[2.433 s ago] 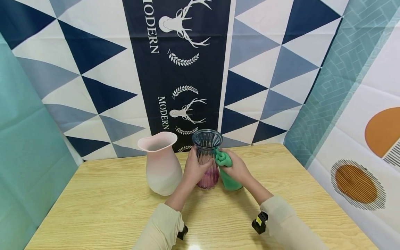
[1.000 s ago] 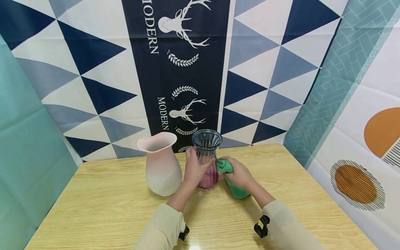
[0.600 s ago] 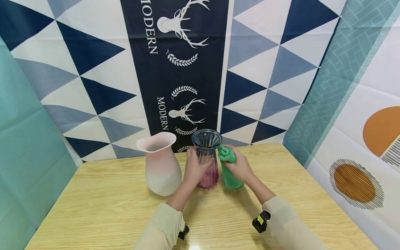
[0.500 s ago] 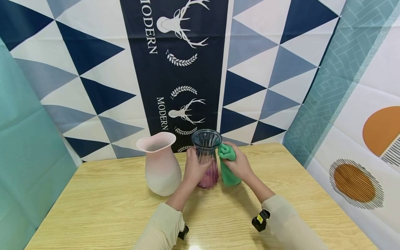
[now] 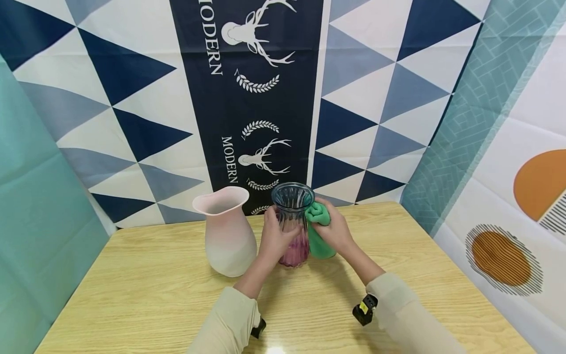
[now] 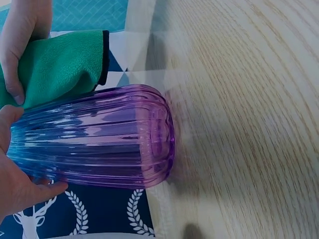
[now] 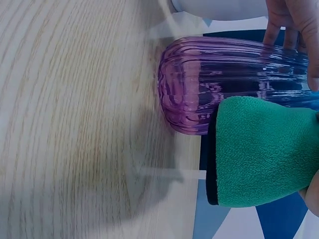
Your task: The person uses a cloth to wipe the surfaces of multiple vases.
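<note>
A ribbed glass vase (image 5: 295, 250), blue at its flared rim and pink-purple toward the base, stands upright on the table. My left hand (image 5: 275, 238) grips it around the middle from the left, thumb across the front. On the other side my right hand (image 5: 334, 227) holds a bunched green cloth (image 5: 320, 243) against the vase just under the rim. The cloth's dark-edged lower end hangs beside the glass, as the right wrist view shows with the cloth (image 7: 266, 154) overlapping the vase (image 7: 184, 84). Some right-hand fingers are hidden behind the cloth.
A white-and-pink vase (image 5: 230, 241) with a wavy lip stands close on the left of my left hand. Beneath everything lies a light wood-grain table (image 5: 146, 285). A patterned cloth backdrop (image 5: 261, 98) rises right behind the vases.
The right hand with the green cloth dipped lower and away from the vase, then rose back and moved left against it. The left hand and both vases stay in place.
</note>
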`<move>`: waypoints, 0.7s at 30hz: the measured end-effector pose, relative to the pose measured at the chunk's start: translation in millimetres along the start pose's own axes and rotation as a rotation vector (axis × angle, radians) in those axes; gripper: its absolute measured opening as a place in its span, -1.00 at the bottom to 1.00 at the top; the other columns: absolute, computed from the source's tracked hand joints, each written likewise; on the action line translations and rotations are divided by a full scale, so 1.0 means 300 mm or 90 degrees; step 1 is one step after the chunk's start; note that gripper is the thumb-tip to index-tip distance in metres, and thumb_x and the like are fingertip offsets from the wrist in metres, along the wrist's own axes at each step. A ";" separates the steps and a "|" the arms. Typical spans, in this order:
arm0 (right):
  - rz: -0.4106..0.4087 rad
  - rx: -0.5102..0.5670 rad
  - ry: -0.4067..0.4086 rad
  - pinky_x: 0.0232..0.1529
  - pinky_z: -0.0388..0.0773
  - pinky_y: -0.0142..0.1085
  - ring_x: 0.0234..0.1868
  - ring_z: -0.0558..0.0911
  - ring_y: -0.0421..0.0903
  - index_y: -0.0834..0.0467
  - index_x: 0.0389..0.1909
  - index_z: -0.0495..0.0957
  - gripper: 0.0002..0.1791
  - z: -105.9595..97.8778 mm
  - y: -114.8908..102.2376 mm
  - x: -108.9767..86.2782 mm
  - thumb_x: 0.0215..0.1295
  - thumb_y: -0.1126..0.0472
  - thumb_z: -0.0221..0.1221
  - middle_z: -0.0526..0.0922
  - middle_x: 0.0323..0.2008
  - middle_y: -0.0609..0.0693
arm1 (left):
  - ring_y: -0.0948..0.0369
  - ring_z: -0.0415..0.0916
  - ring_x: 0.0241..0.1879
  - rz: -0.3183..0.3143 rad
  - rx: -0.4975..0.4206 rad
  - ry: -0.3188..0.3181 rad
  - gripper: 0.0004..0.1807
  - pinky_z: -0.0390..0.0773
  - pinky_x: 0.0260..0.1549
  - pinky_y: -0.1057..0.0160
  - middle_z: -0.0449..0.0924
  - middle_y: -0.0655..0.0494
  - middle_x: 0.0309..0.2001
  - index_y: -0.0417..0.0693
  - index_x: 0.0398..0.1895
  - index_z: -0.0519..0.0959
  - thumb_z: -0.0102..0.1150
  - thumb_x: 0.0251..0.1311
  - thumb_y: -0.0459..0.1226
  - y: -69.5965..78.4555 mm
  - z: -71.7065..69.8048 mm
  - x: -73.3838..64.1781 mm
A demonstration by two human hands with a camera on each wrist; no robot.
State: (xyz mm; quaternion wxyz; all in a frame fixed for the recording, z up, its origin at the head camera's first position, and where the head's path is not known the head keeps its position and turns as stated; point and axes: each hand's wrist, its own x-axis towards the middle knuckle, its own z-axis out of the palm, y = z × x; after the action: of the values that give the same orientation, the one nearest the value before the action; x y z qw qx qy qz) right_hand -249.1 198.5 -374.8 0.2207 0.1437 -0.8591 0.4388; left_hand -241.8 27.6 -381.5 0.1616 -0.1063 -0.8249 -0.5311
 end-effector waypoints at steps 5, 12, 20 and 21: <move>0.003 -0.013 -0.027 -0.05 0.48 0.04 -0.01 0.54 0.18 0.18 0.20 0.36 -0.39 0.000 -0.003 -0.002 0.07 0.35 0.26 0.54 0.04 0.26 | -0.03 0.35 0.14 0.000 0.001 -0.001 -0.26 0.39 0.19 0.00 0.28 -0.17 0.09 -0.20 0.16 0.18 0.36 -0.02 -0.17 0.000 0.002 0.002; -0.008 -0.052 -0.056 0.07 0.45 0.09 0.08 0.50 0.21 0.24 0.19 0.36 -0.39 0.005 0.011 -0.013 0.05 0.38 0.27 0.51 0.08 0.27 | -0.04 0.35 0.16 0.006 0.000 -0.002 -0.25 0.39 0.19 0.00 0.28 -0.17 0.10 -0.20 0.17 0.18 0.36 -0.01 -0.16 0.003 0.002 0.000; -0.007 -0.086 -0.093 0.08 0.45 0.11 0.12 0.50 0.22 0.18 0.19 0.38 -0.39 0.017 0.046 -0.050 0.06 0.33 0.28 0.50 0.13 0.24 | -0.05 0.33 0.19 0.003 -0.012 -0.005 -0.24 0.38 0.20 -0.02 0.26 -0.18 0.12 -0.22 0.20 0.16 0.35 0.00 -0.16 0.003 0.000 -0.007; -0.008 -0.088 -0.096 0.08 0.44 0.11 0.12 0.50 0.21 0.18 0.19 0.38 -0.39 0.019 0.051 -0.055 0.05 0.34 0.28 0.50 0.13 0.24 | -0.05 0.33 0.19 0.003 -0.014 -0.006 -0.24 0.38 0.20 -0.02 0.26 -0.18 0.12 -0.21 0.20 0.16 0.35 0.00 -0.16 0.002 -0.001 -0.006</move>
State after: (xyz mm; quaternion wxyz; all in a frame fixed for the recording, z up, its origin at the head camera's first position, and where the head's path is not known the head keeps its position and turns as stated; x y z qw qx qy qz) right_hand -243.3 203.5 -396.8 0.1675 0.1662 -0.9007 0.3649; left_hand -239.9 27.5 -381.5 0.1579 -0.1121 -0.8197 -0.5391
